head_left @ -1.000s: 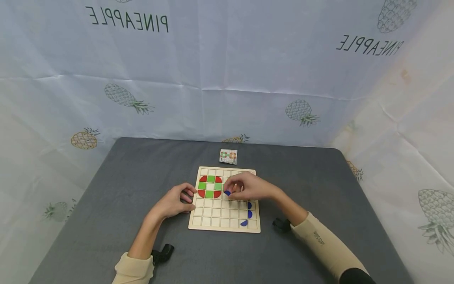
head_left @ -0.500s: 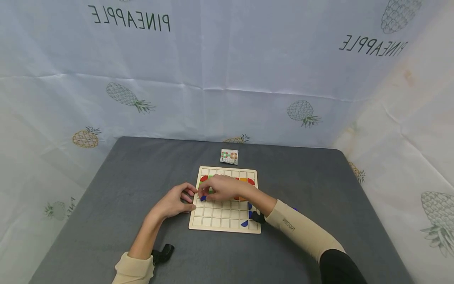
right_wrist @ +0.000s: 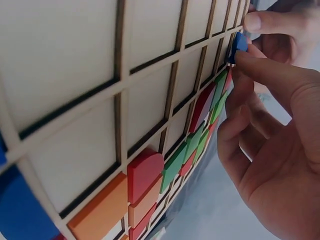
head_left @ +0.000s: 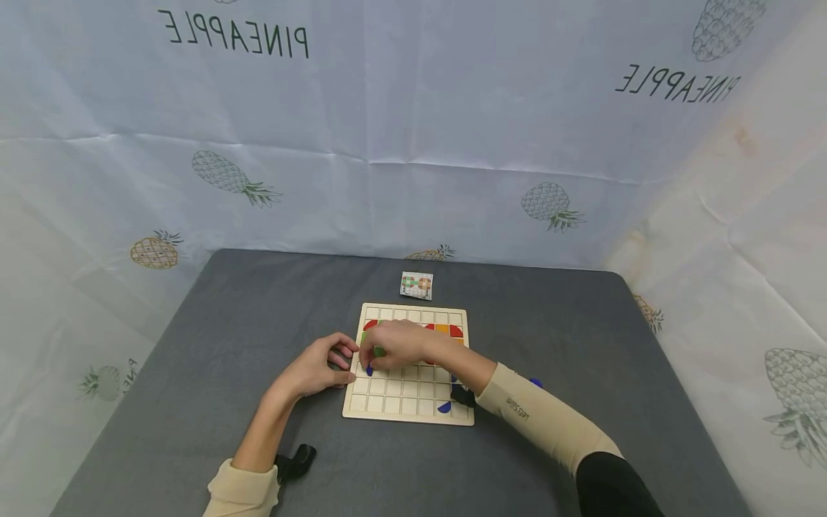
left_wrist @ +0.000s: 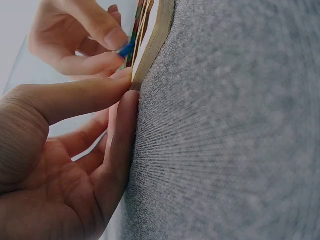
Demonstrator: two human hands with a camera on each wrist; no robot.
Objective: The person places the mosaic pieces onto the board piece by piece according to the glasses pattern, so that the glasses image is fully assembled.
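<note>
A wooden grid board (head_left: 400,408) lies on the dark table. My left hand (head_left: 321,366) holds its left edge, with the fingertips (left_wrist: 131,95) right at the wood in the left wrist view. My right hand (head_left: 399,343) reaches across the board and pinches a small blue tile (head_left: 370,370) at the left side, just below the green and red tiles. In the right wrist view this blue tile (right_wrist: 241,42) is tilted over a cell, between thumb and finger. My right hand partly hides the green tiles (right_wrist: 174,167); red tiles (head_left: 455,331) and an orange tile (head_left: 442,328) show farther right.
A small printed pattern card (head_left: 416,285) lies beyond the board. One blue tile (head_left: 444,407) sits at the board's lower right, and another blue piece (head_left: 536,382) shows on the table behind the right sleeve (head_left: 536,413). A printed cloth (head_left: 413,108) hangs behind the table.
My right hand has carried the blue tile leftward from the board's middle to its left side, then slightly nearer, turning the tile. My left hand has stayed at the edge.
</note>
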